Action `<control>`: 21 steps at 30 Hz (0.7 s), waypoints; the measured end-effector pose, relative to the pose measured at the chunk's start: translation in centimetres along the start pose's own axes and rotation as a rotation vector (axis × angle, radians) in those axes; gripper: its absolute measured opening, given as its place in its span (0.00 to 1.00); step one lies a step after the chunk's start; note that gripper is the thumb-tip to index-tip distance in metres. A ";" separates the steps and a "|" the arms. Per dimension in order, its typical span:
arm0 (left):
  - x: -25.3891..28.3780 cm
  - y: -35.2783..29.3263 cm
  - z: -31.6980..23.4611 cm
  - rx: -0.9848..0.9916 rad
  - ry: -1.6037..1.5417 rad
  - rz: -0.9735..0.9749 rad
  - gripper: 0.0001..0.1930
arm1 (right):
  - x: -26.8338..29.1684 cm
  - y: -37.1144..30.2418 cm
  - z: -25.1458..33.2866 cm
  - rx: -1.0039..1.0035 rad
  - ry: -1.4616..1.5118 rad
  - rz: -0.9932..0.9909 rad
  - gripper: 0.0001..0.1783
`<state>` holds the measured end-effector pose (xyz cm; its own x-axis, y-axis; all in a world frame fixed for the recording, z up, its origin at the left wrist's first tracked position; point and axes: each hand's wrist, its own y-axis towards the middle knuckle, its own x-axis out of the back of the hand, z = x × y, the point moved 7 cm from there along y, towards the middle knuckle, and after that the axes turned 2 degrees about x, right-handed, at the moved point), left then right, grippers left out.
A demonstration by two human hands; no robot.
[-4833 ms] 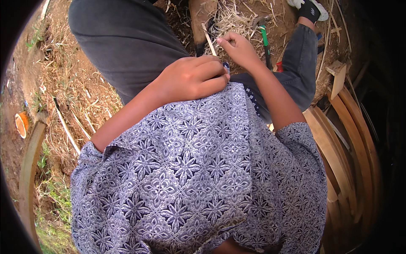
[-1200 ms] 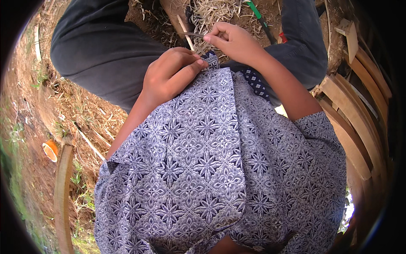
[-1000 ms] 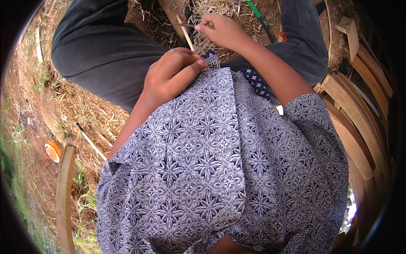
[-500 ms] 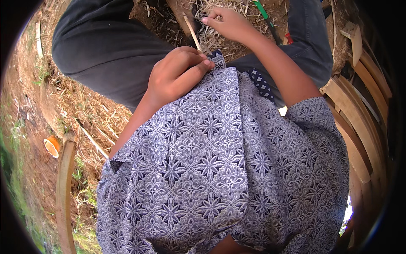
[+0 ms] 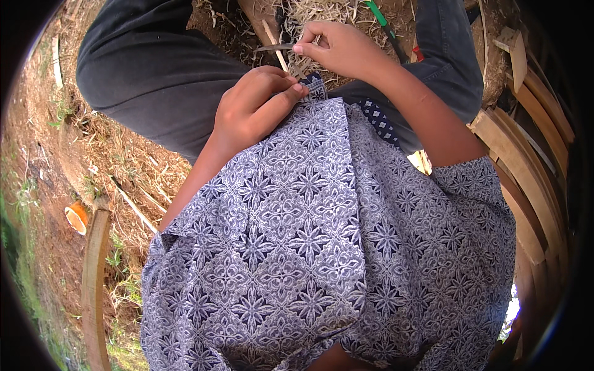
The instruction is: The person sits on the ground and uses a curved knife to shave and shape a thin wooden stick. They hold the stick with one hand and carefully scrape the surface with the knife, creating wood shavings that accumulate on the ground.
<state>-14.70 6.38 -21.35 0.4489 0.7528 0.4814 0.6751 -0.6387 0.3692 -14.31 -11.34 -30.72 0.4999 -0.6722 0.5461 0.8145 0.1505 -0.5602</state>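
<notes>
My left hand (image 5: 253,110) rests against the hem of my patterned shirt, its fingers closed on a thin pale wooden stick (image 5: 280,59) that points away from me. The hand covers the stick's near end. Beyond it, my right hand (image 5: 340,51) pinches a narrow dark knife blade (image 5: 275,47) between thumb and fingers. This blade lies crosswise at the upper part of the stick; whether it touches the wood I cannot tell. Any handle is hidden inside the right hand.
Pale shavings (image 5: 318,11) cover the ground between my legs, beside a brown board (image 5: 257,17). A green-and-black tool (image 5: 387,28) lies near my right knee. Long wooden planks (image 5: 510,161) are at the right. An orange round object (image 5: 77,217) and a wooden beam (image 5: 94,284) are at left.
My right hand has come slightly nearer to me and lower, and its blade now shows clearly across the stick. My left hand has hardly moved.
</notes>
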 end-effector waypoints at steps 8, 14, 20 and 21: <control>0.0 0.3 -0.3 -0.046 -0.028 0.017 0.13 | -1.6 2.6 -9.3 -0.135 -0.082 -0.210 0.20; -0.1 0.5 -0.4 -0.052 0.001 0.014 0.13 | 0.9 0.4 -1.2 -0.055 0.151 -0.030 0.18; -0.1 0.5 -0.3 -0.025 -0.016 0.025 0.13 | 0.0 -0.8 0.1 -0.020 0.099 0.043 0.17; -0.1 0.6 -0.4 -0.026 -0.016 0.030 0.13 | -0.1 -0.4 -0.2 -0.013 0.086 0.021 0.17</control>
<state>-14.59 5.88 -20.90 0.4779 0.7357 0.4799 0.6458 -0.6646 0.3757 -14.78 -11.48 -30.68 0.4895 -0.7287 0.4789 0.7997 0.1561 -0.5798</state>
